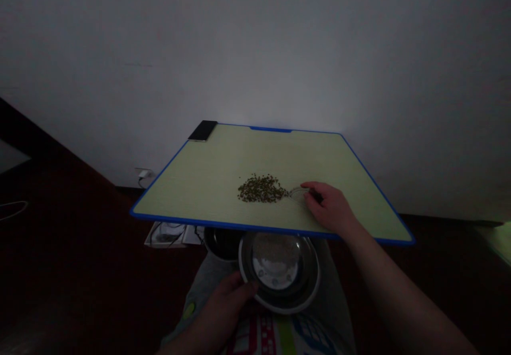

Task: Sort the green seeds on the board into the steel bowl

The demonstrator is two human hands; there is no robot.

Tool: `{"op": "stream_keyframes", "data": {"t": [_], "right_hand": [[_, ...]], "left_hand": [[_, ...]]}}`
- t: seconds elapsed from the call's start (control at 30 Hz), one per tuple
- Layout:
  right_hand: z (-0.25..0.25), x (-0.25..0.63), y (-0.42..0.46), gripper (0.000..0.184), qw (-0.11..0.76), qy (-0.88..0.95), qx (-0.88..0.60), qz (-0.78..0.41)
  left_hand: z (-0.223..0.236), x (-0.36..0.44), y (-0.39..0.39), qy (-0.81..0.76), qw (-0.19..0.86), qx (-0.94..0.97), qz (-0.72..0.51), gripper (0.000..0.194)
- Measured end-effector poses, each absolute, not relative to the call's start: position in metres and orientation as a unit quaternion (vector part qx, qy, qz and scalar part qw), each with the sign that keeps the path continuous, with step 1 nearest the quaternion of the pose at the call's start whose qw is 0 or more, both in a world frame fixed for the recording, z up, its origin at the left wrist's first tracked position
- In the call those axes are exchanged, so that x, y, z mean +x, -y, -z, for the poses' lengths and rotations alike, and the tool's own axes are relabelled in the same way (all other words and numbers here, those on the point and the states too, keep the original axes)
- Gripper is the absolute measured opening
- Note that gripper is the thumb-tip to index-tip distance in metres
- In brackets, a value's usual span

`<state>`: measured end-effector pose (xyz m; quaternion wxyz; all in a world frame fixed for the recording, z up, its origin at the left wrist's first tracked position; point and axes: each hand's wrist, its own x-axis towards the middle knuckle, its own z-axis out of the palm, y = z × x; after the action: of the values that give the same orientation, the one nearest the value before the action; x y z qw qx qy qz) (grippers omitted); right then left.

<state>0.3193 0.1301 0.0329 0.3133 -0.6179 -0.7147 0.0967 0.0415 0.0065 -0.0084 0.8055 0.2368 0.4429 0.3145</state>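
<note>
A loose pile of small brown-green grains or seeds (261, 189) lies on the pale board table (279, 150) with its blue edge. My right hand (328, 206) rests just right of the pile, fingers curled around a thin, pale curved tool (296, 191) whose tip touches the grains. The dim light hides what kind of tool it is. Below the table's front edge, my left hand (229, 302) grips the rim of a round metal bowl (309, 291), thumb on the inside. That bowl sits over my lap, with a shiny round bottom.
A dark phone (203, 130) lies at the table's back left corner. Another dark bowl (223, 240) stands partly under the front edge, left of the held one. On the floor is a white box (165, 233) with cables. A plug (143, 174) sits in the wall behind.
</note>
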Motion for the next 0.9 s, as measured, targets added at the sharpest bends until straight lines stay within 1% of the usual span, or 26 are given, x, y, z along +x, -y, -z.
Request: {"op": "stream_keyframes", "data": {"t": [0.23, 0.63, 0.73, 0.9], "right_hand": [[-0.032, 0.320, -0.131, 0.038, 0.307, 0.735, -0.598, -0.089], [-0.031, 0.318, -0.133, 0.039, 0.309, 0.741, -0.589, -0.089], [-0.036, 0.317, -0.136, 0.038, 0.298, 0.747, -0.588, -0.087], [-0.049, 0.313, -0.144, 0.035, 0.251, 0.752, -0.602, -0.095]], "left_hand": [[0.009, 0.042, -0.007, -0.449, 0.800, 0.226, -0.327, 0.037], [0.007, 0.043, -0.008, -0.445, 0.803, 0.227, -0.324, 0.036], [0.003, 0.045, -0.009, -0.457, 0.797, 0.226, -0.324, 0.036], [-0.001, 0.047, -0.008, -0.457, 0.792, 0.231, -0.332, 0.032]]}}
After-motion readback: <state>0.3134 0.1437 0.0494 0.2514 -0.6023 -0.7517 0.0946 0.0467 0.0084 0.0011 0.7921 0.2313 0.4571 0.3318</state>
